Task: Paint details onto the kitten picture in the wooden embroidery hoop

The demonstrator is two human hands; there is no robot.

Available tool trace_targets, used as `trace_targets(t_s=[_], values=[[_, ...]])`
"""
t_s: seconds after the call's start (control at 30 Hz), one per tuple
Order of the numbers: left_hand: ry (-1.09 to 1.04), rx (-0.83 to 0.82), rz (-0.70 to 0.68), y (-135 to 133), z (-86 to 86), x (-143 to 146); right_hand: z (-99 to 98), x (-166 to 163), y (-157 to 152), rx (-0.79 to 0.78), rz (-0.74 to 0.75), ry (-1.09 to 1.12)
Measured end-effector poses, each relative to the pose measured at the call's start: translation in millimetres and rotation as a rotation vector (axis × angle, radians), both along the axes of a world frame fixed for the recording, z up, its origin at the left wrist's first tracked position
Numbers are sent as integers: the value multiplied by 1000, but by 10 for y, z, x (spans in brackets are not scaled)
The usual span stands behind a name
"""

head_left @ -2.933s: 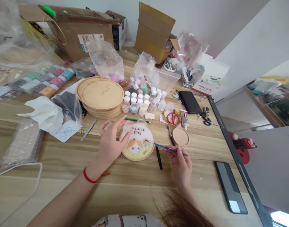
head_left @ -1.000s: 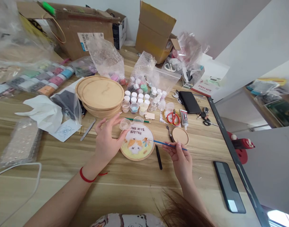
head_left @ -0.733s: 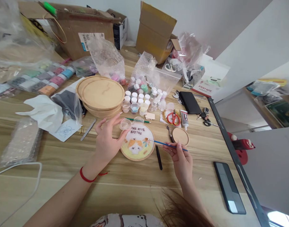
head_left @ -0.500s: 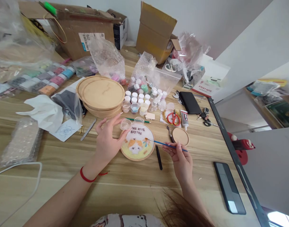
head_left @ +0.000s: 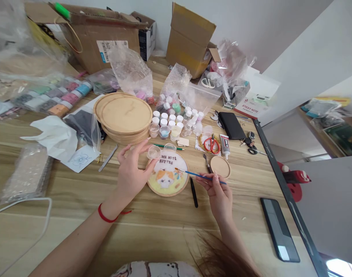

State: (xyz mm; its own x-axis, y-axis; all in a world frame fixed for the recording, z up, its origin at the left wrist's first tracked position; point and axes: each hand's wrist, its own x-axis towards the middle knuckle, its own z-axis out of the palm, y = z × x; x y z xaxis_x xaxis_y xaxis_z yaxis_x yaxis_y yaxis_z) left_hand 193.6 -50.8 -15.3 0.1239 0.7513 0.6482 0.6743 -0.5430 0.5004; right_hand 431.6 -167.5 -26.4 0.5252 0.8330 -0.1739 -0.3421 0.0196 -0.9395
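My left hand [head_left: 131, 175] pinches a small clear plastic cup [head_left: 153, 152] just above the edge of a round wooden plaque [head_left: 167, 184]. The plaque bears a painted cat face on yellow and lettering partly hidden by the cup. My right hand [head_left: 219, 198] grips a thin blue-handled paintbrush [head_left: 200, 176], its tip over the plaque's upper right area. A second clear cup [head_left: 170, 147] stands at the plaque's far edge. Black tweezers [head_left: 194, 192] lie between the plaque and my right hand.
Stacked wooden discs [head_left: 126, 115], several paint jars [head_left: 164, 127], and red scissors [head_left: 211, 145] crowd the wooden table [head_left: 78, 234]. A small wooden disc [head_left: 220, 167] lies near the brush. A black phone [head_left: 278, 229] lies right; cardboard boxes [head_left: 190, 40] stand behind.
The brush has shifted slightly left, its tip further over the plaque. My left hand and its cup have also moved slightly left.
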Motion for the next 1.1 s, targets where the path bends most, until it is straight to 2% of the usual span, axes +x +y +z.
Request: trace_targets(t_s=[0.17, 0.37, 0.5, 0.63, 0.7, 0.77, 0.93, 1.1], values=[[5, -6, -8, -6, 13, 4, 73, 5, 13, 49, -40, -26], [24, -10, -75, -19, 6, 9, 394, -87, 126, 206, -36, -107], [23, -73, -144, -45, 11, 16, 544, -262, 262, 248, 81, -238], [13, -60, -181, -51, 34, 10, 561, -354, 382, 231, 249, -511], [8, -24, -182, -44, 46, 1, 550, -366, 433, 198, 290, -577], [7, 5, -184, -38, 52, -5, 533, -378, 483, 165, 287, -478], [13, 19, -194, -46, 39, 4, 450, -432, 584, 89, 205, -36], [12, -27, -106, -56, 31, 25, 394, -346, 555, 62, 109, 103]])
